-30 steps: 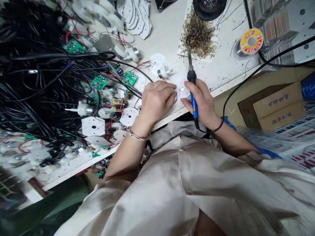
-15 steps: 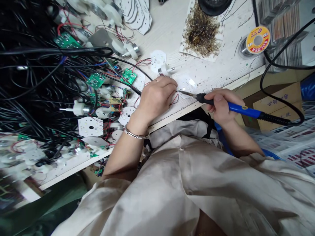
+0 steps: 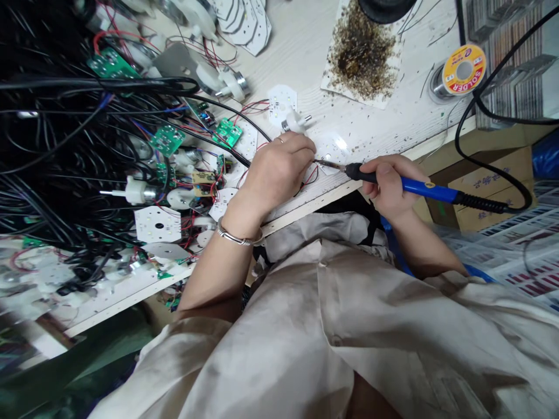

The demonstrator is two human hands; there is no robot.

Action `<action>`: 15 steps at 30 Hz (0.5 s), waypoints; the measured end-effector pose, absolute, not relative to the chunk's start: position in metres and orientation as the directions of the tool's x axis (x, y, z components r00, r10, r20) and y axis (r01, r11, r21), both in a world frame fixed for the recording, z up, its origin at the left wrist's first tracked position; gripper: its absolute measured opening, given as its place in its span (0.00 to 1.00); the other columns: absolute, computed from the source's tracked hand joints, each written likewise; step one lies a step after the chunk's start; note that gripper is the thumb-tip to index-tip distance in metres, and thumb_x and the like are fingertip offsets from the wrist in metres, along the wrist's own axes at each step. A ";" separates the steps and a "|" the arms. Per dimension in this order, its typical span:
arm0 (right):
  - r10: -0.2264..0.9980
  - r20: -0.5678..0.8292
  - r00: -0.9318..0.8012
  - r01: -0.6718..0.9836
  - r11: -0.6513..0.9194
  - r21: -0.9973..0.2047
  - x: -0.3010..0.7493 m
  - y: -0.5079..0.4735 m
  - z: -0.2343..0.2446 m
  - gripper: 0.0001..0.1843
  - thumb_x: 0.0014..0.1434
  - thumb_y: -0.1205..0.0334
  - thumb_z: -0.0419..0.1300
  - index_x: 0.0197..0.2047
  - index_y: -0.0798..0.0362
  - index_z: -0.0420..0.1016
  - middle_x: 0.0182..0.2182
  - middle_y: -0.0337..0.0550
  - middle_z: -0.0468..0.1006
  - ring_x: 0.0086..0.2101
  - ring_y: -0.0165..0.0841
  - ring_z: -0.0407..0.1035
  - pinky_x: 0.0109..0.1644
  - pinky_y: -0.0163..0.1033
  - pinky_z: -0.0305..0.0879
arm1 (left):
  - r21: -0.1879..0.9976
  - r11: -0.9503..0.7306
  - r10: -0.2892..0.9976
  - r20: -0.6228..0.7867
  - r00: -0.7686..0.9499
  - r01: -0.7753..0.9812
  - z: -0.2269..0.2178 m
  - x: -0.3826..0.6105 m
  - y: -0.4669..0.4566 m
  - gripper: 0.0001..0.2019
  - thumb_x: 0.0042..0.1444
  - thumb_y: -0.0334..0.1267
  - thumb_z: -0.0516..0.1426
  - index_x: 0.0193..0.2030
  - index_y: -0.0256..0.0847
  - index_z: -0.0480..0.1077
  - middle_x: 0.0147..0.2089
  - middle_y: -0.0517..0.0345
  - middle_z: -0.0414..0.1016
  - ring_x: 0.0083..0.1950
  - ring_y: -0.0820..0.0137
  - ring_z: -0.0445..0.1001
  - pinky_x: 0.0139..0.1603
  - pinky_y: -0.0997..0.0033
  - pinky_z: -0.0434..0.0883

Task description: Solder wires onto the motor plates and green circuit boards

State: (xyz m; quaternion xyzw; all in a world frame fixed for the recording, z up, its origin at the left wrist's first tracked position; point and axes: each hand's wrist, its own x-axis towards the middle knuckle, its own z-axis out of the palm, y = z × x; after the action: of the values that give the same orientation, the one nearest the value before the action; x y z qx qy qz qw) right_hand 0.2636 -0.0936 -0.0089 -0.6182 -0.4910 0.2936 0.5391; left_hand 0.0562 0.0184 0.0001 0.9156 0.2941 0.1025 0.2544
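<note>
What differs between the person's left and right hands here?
The left hand shows no tool, its fingers just above thin red wires, while the right hand grips a blue soldering iron. The left wears a bangle and ring; the right shows neither. Both are over the white bench.

I'm watching a dense tangle of black cables (image 3: 52, 134) spilling across the left of the white workbench (image 3: 305, 64), with green circuit boards (image 3: 227, 132) and a white geared motor (image 3: 140, 192) lying among them. Up top, a stack of white LED plates (image 3: 242, 20) is sitting beside a paper mat (image 3: 360, 58) covered in brown flux crumbs, just below a black dish (image 3: 386, 7). A solder spool (image 3: 463, 70) is resting near the bench's far right — and past the edge, I'm seeing a cardboard box (image 3: 489, 201) next to a blue bag (image 3: 544, 160), with plastic-wrapped printed sheets (image 3: 524, 262) lying below them.
</note>
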 end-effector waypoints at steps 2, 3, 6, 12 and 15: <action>0.922 0.151 0.355 0.263 0.056 -0.963 0.263 -0.093 -0.007 0.21 0.67 0.44 0.55 0.34 0.48 0.81 0.15 0.31 0.71 0.16 0.25 0.66 0.22 0.33 0.67 | 0.518 -0.706 0.587 0.046 0.808 0.483 0.001 0.056 0.018 0.13 0.66 0.32 0.47 0.39 0.40 0.73 0.48 0.52 0.79 0.50 0.64 0.76 0.53 0.61 0.74; 0.922 0.139 0.361 0.245 0.050 -0.968 0.263 -0.092 -0.006 0.21 0.67 0.44 0.56 0.33 0.48 0.81 0.14 0.31 0.71 0.15 0.24 0.65 0.22 0.33 0.66 | 0.515 -0.708 0.587 0.050 0.808 0.483 0.001 0.056 0.018 0.13 0.66 0.32 0.47 0.39 0.40 0.73 0.48 0.52 0.79 0.50 0.64 0.76 0.53 0.61 0.74; 0.919 0.090 0.384 0.170 0.026 -0.985 0.261 -0.090 -0.003 0.19 0.65 0.44 0.58 0.32 0.47 0.81 0.13 0.30 0.70 0.13 0.24 0.61 0.19 0.34 0.63 | 0.520 -0.706 0.588 0.052 0.807 0.480 0.001 0.056 0.018 0.12 0.66 0.33 0.48 0.40 0.40 0.72 0.48 0.53 0.79 0.50 0.65 0.76 0.53 0.61 0.74; 0.919 0.049 0.391 0.166 -0.018 -0.986 0.259 -0.089 -0.001 0.24 0.65 0.39 0.56 0.32 0.49 0.79 0.13 0.31 0.68 0.13 0.24 0.61 0.18 0.34 0.62 | 0.564 -0.673 0.602 0.044 0.797 0.478 0.001 0.056 0.018 0.11 0.66 0.33 0.48 0.39 0.40 0.72 0.47 0.53 0.78 0.51 0.66 0.76 0.54 0.62 0.74; 0.914 0.069 0.400 0.173 -0.002 -0.985 0.260 -0.090 -0.001 0.23 0.66 0.41 0.56 0.32 0.50 0.79 0.14 0.30 0.68 0.13 0.23 0.61 0.18 0.32 0.60 | 0.577 -0.657 0.608 0.026 0.793 0.485 0.001 0.057 0.017 0.11 0.66 0.33 0.48 0.38 0.40 0.72 0.47 0.53 0.78 0.51 0.65 0.76 0.54 0.60 0.74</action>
State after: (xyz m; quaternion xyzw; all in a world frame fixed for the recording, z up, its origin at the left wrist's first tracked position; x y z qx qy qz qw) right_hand 0.2600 -0.0901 -0.0011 -0.6246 -0.4352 0.3328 0.5565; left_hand 0.0565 0.0174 0.0014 0.9037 0.3024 0.1090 0.2827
